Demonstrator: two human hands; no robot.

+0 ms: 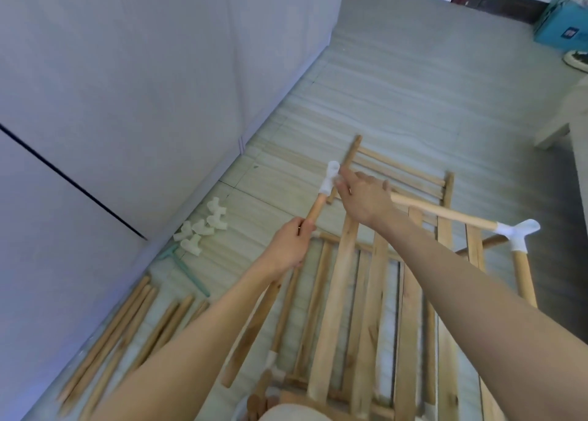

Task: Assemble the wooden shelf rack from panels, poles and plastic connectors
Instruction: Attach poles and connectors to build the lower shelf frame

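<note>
At frame centre: left hand [291, 245] grips upright pole [313, 212]; right hand [362, 198] pinches white connector [330, 179] atop it, cross pole [445, 212] running toward 3 o'clock. Risk: skewed push, joint jams or pops off.

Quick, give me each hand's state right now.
Left hand: grips the upright pole below its white connector.
Right hand: holds the cross pole, fingertips at that connector.
</note>
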